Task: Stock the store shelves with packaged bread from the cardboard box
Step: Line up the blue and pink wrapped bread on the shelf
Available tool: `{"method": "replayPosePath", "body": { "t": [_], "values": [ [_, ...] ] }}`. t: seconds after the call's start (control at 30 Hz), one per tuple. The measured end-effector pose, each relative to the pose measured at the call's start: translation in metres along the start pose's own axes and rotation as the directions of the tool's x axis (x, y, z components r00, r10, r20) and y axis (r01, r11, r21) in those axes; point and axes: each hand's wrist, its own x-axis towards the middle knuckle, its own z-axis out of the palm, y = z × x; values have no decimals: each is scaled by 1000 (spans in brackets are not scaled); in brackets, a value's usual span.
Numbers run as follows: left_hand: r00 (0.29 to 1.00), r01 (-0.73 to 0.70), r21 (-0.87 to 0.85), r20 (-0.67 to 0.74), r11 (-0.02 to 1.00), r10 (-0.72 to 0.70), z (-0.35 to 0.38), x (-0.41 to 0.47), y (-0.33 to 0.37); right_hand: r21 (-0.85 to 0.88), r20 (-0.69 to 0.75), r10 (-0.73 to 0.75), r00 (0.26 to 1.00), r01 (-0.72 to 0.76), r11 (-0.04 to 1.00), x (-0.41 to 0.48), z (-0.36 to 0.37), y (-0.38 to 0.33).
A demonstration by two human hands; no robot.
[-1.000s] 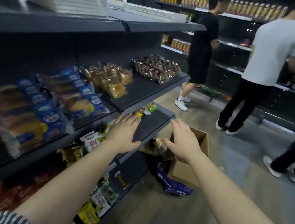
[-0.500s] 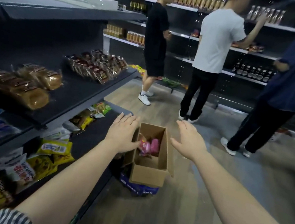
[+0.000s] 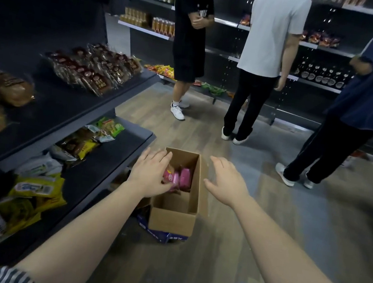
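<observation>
the box (image 3: 172, 221) stands open on the wood floor (image 3: 236, 256), beside the low end of the left shelves (image 3: 66, 105), and sits on a blue pack (image 3: 160, 235). a few pink bread packs (image 3: 184, 177) lie at its far end; the near half shows bare cardboard. the left hand (image 3: 152, 175) is flat, palm down, fingers straight and spread, over the box's left wall, its thumb right by the pink packs; it grasps nothing. the right hand (image 3: 227, 185) is also released, fingers loose, over the floor just right of the box. brown loaves (image 3: 8, 90) and dark-wrapped bread (image 3: 90, 68) lie on the middle shelf, snack bags (image 3: 37, 190) on the one below. three people (image 3: 272, 33) stand at the far shelves.
</observation>
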Motion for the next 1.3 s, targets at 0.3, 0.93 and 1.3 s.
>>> {"method": "replayPosePath", "body": {
  "t": [0.3,0.93,1.3],
  "values": [
    [998,39,-45,60,998,-37,33,56,-17,38,58,10,998,-13,999,56,33,17],
    [980,143,-128,158,981,-123,73,183,-72,5,183,-33,983,33,999,216,60,50],
    [913,387,-92,180,917,-367,86,228,-55,4,298,-338,893,353,936,307,58,99]
  ]
}}
